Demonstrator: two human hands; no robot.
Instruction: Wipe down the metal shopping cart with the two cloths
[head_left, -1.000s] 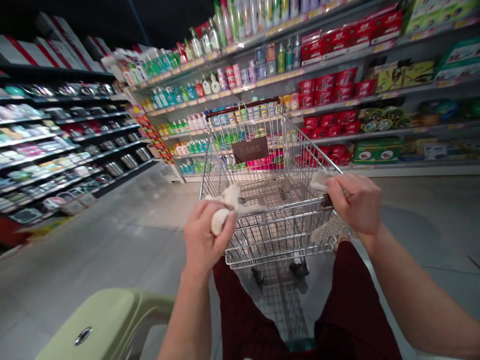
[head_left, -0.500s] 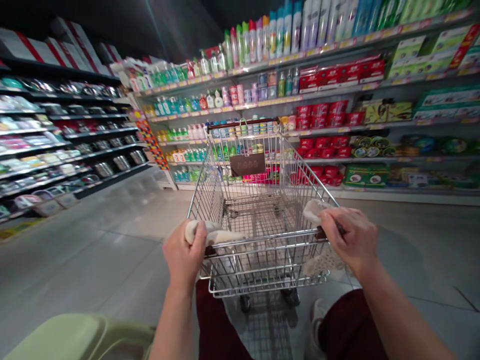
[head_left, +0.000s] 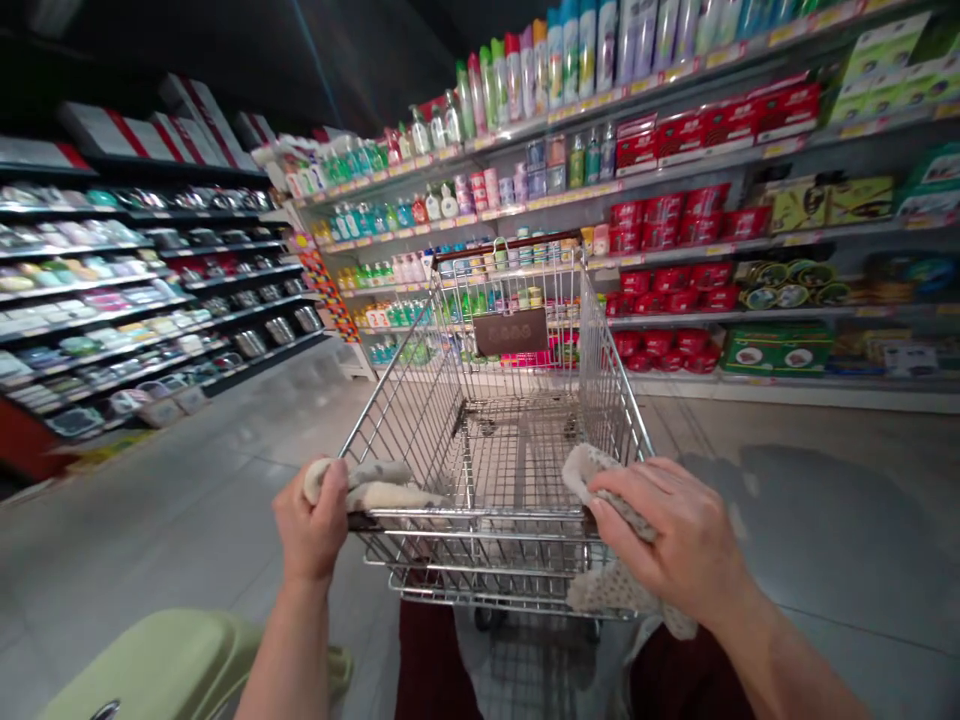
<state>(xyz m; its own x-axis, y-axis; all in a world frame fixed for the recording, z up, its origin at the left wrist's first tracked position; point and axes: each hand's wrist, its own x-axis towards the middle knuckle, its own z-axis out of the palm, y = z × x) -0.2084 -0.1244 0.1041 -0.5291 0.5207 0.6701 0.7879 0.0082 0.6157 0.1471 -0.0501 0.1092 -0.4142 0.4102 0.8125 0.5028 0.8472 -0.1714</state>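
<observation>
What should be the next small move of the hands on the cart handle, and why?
Probably slide the right hand and its cloth inward along the handle: both hands grip cloths at the bar's ends, and the middle stretch between them lies bare.

This is a supermarket aisle. Long shelves (head_left: 675,170) along the right carry rows of bottles (head_left: 570,50) and red packs (head_left: 675,210) above price strips, darker racks (head_left: 135,300) of housewares line the left, and a wire shopping cart (head_left: 495,440) stands on the grey tiled floor (head_left: 187,500).
</observation>
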